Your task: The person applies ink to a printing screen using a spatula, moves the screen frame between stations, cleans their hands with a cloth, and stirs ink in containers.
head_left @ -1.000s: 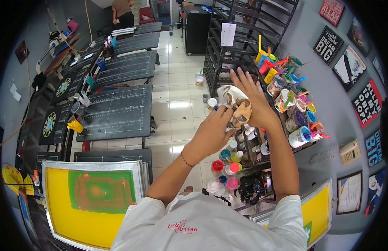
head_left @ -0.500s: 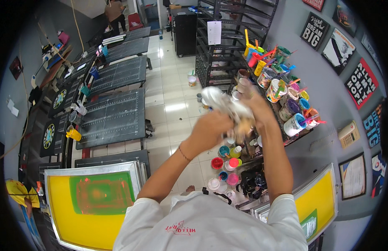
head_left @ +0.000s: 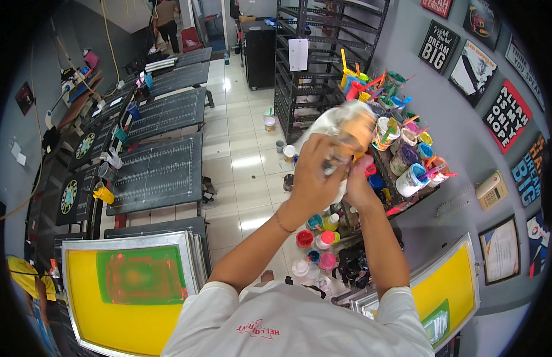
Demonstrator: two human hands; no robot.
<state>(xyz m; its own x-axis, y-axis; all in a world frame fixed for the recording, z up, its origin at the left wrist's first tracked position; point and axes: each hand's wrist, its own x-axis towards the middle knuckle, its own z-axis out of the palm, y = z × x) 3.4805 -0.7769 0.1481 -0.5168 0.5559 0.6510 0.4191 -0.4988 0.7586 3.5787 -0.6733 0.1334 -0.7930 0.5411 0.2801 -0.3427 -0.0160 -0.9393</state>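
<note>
Both hands are raised together in front of my chest, around a bundle smeared by motion. Its larger part looks like a white cloth (head_left: 325, 122), which spreads above my left hand and hangs down between the hands. Against it is a blurred orange-brown thing (head_left: 356, 132), rounded, whose kind I cannot make out. My left hand (head_left: 317, 169) is closed on the bundle, fingers curled over its near side. Just right of it my right hand (head_left: 360, 183) is closed at the lower edge of the cloth, thumb pointing up; its other fingers are partly hidden.
Paint tubs with coloured spatulas crowd a bench, including a white tub (head_left: 412, 178). Several ink pots, one red (head_left: 304, 239), stand below my arms. Yellow screen frames (head_left: 130, 324) flank me. Black printing tables (head_left: 163, 172) line the left; a black rack (head_left: 291, 98) stands ahead.
My hands and the bundle have moved slightly up and rightward. The white cloth now spreads wider, and the orange-brown thing has risen from below the cloth to its upper right.
</note>
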